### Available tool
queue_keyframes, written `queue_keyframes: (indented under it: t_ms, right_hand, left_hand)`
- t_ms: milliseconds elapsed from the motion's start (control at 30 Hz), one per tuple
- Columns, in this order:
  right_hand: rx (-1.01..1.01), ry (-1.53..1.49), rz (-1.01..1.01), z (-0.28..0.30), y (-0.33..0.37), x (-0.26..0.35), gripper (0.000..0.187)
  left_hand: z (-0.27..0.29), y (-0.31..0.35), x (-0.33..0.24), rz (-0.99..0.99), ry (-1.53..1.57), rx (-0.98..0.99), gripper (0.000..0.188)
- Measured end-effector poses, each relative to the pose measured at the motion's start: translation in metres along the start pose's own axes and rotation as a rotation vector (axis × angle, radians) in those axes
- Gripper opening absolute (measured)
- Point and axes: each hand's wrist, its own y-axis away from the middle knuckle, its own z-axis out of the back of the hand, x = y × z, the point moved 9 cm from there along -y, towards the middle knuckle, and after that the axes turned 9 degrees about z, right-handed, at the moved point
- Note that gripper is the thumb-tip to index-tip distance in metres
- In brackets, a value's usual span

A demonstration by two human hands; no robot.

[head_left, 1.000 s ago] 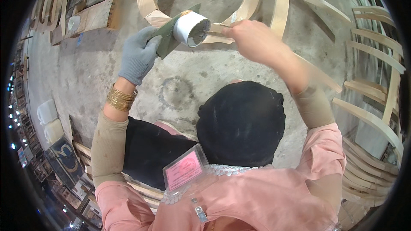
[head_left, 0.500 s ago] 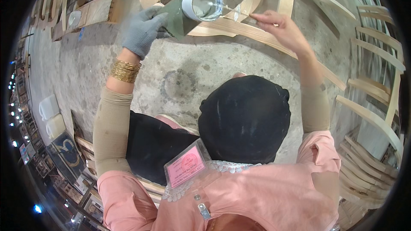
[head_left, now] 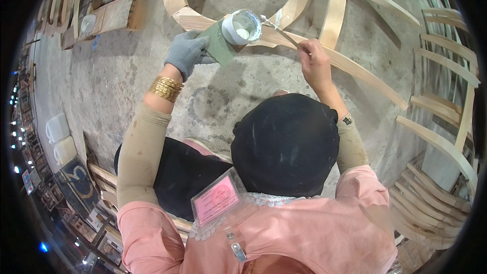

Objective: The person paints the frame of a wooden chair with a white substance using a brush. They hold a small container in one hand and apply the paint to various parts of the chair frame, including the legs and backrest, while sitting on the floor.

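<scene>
My left hand (head_left: 186, 55), in a grey glove, grips the edge of a green sheet (head_left: 217, 45). Against that sheet sits a small white tub (head_left: 232, 30), tilted so that its smeared mouth and pale contents show; whether my hidden fingers touch the tub I cannot see. Bare, my right hand (head_left: 314, 61) pinches a thin stick (head_left: 284, 35) to the right of the tub. White paste clings to the stick's tip, just outside the tub's rim. Both hands are above a pale wooden frame (head_left: 362, 73) with a rounded part and curved bars, lying on the floor.
Stacked curved wooden pieces (head_left: 426, 205) line the right side, with more frames (head_left: 444, 48) beyond them. A wooden pallet (head_left: 109, 18) stands at the far left. White plastic jugs (head_left: 58, 129) are on the left floor. My dark-clad knee (head_left: 286, 144) rises between my arms.
Both hands have come nearer my body, the left also shifting right and the right shifting left. The tub is lower, showing more of its inside. The stick's pasty tip remains beside the rim.
</scene>
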Motion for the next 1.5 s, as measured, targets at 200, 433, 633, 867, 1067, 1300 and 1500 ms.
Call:
queue_keyframes:
  t_ms: [200, 433, 633, 867, 1067, 1300, 1500]
  right_hand:
    - [-0.030, -0.041, -0.169, -0.007, 0.015, -0.032, 0.012]
    - [0.127, 0.136, -0.175, -0.034, 0.028, -0.063, 0.012]
    - [0.134, 0.141, -0.184, -0.052, 0.023, -0.079, 0.012]
    - [0.096, -0.023, -0.430, -0.037, 0.052, -0.104, 0.012]
    - [0.133, 0.054, -0.341, -0.058, 0.035, -0.093, 0.014]
    - [0.087, -0.046, -0.455, -0.036, 0.060, -0.111, 0.012]
    - [0.123, -0.029, -0.355, -0.058, 0.031, -0.096, 0.013]
  left_hand:
    - [0.001, -0.005, 0.001, -0.053, 0.069, -0.042, 0.028]
    - [0.013, -0.005, -0.007, -0.040, -0.002, -0.081, 0.037]
    - [0.037, 0.002, -0.022, -0.109, 0.035, -0.106, 0.038]
    - [0.063, 0.048, -0.061, -0.298, -0.130, -0.069, 0.036]
    - [0.094, 0.082, -0.068, -0.228, -0.019, -0.186, 0.033]
    - [0.117, 0.100, -0.056, -0.189, 0.013, -0.207, 0.033]
    - [0.119, 0.099, -0.056, -0.213, 0.072, -0.168, 0.032]
